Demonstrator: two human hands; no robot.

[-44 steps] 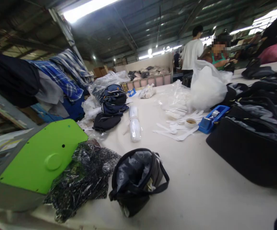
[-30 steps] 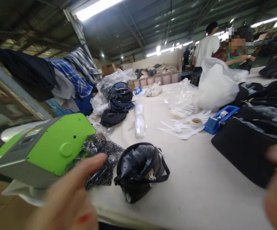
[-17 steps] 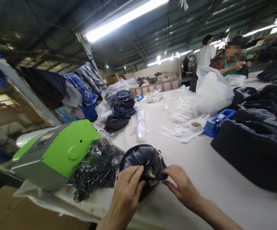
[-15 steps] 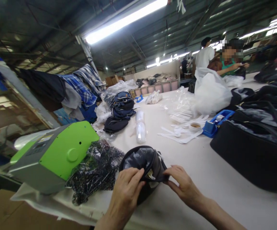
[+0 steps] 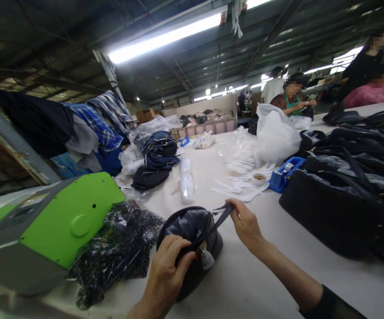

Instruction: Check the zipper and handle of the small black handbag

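A small black bag (image 5: pixel 196 277) stands on the table in front of me, its top open. Dark crumpled plastic (image 5: pixel 190 223) fills its inside. My left hand (image 5: pixel 165 270) pinches the near left part of the bag's rim between thumb and fingers. Out to the right, my right hand (image 5: pixel 246 223) has the end of a dark strap (image 5: pixel 223 216) between thumb and fingertips, stretched away from the bag's rim. A small clear-wrapped piece (image 5: pixel 207 258) with a gold-coloured part hangs at the front of the bag.
Left of the bag lie crumpled black plastic (image 5: pixel 122 241) and a green and grey machine (image 5: pixel 62 221). A larger black bag (image 5: pixel 324 212) sits at the right, near a blue tape dispenser (image 5: pixel 280 177). Navy bags (image 5: pixel 160 155) are stacked further back. Co-workers sit at the far right.
My right hand has moved up and away from the bag's rim, drawing the strap out. My left hand stays on the rim. The view has shifted to the right.
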